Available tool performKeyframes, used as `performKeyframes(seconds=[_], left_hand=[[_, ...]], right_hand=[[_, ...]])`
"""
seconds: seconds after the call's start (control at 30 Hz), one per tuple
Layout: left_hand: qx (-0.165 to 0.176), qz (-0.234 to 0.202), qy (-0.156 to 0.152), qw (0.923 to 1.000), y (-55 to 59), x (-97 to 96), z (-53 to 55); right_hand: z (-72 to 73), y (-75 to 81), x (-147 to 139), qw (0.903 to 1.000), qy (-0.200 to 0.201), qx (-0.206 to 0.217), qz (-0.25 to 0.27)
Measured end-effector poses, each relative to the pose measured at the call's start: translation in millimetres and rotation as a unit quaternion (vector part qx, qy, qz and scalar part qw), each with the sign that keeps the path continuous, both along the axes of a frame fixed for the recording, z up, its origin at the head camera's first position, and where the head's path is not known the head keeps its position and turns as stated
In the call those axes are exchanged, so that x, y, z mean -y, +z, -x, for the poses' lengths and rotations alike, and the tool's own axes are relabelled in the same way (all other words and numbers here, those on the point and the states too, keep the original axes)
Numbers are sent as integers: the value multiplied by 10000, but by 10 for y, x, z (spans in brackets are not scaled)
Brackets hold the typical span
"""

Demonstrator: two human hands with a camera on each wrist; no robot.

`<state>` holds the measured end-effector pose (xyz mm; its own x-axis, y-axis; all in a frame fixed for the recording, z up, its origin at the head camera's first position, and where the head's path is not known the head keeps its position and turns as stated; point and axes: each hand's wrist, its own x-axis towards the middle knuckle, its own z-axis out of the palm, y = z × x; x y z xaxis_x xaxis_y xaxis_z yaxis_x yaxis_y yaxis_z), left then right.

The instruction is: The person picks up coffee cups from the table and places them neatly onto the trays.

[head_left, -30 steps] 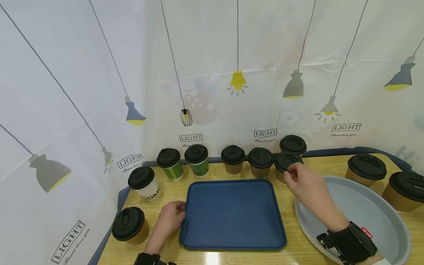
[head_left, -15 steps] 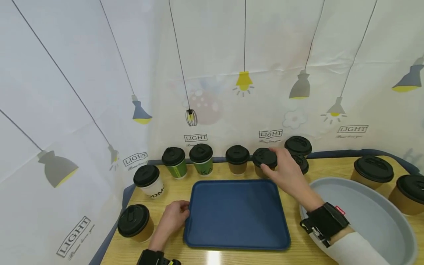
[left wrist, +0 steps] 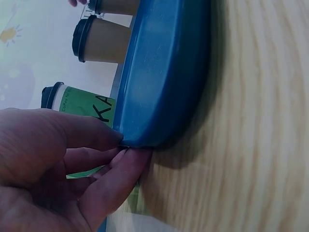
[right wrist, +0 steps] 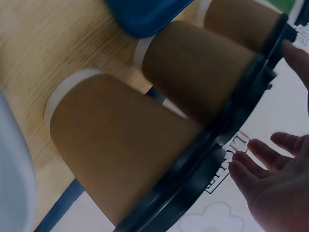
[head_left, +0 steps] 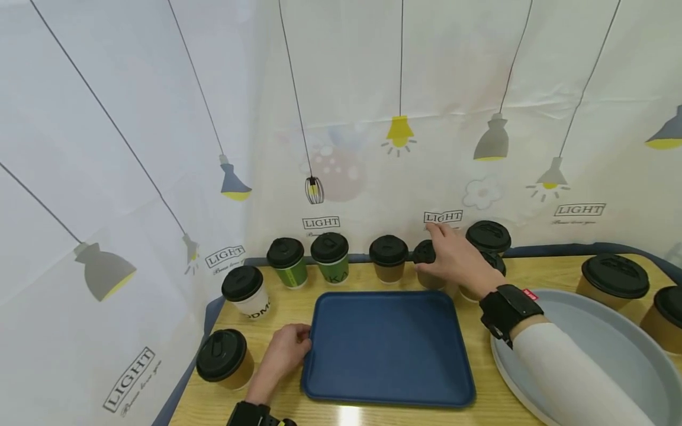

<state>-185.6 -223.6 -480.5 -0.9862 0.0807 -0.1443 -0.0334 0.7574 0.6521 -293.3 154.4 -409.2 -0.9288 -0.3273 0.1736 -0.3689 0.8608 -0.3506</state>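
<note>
"What's gripped?"
"The left hand (head_left: 285, 350) pinches the left edge of the blue tray (head_left: 389, 352); the right hand (head_left: 459, 259), fingers spread, is just beside a lidded brown cup (head_left: 430, 281)."
"And beyond?"
"Two green cups (head_left: 334, 272) behind the blue tray; a gray tray (head_left: 613, 340) rightward."

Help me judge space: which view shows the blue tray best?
The head view: the blue tray shows nearly whole, from above. The left wrist view gives part of it, close up; the right wrist view only a corner.

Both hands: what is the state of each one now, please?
Left hand: holding the edge of the blue tray.
Right hand: open, holding nothing, near a brown cup.
</note>
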Motion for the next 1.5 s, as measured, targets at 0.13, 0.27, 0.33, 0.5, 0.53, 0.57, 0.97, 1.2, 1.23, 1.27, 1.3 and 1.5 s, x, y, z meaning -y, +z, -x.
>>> performKeyframes(seconds=[0.13, 0.27, 0.33, 0.5, 0.53, 0.57, 0.97, 1.2, 1.23, 1.27, 1.3, 1.5], left_hand=[[7, 65, 26, 10000, -8, 0, 10], [11, 110, 13, 9999, -13, 2, 14], [19, 118, 1, 9999, -11, 0, 12], [-17, 123, -28, 9999, 14, -9, 2], [-23, 119, -32, 9999, 15, -12, 0], [-29, 107, -39, 9999, 16, -14, -2], [-98, 174, -79, 9998, -13, -9, 6], [-167, 75, -88, 9998, -4, -1, -2], [-150, 53, -89, 9998, -7, 0, -3], [-147, 65, -93, 9998, -7, 0, -3], [-142, 63, -95, 9998, -4, 0, -3], [-80, 189, -61, 9998, 0, -5, 15]], right_hand=[[103, -30, 2, 9988, 145, 82, -457], [165, -49, 23, 9958, 262, 180, -859], [185, -60, 25, 9943, 273, 241, -1003], [205, -75, 38, 9915, 310, 336, -1217], [200, -76, 38, 9911, 338, 317, -1246], [198, -79, 36, 9910, 363, 311, -1253], [177, 94, 21, 9944, 376, 274, -944], [44, 329, 35, 9952, 395, -23, -900], [14, 355, 33, 9954, 396, -37, -870], [-19, 378, 32, 9958, 399, -44, -821], [-51, 397, 30, 9962, 400, -50, -774], [-246, 396, 7, 9967, 534, -164, -583]])
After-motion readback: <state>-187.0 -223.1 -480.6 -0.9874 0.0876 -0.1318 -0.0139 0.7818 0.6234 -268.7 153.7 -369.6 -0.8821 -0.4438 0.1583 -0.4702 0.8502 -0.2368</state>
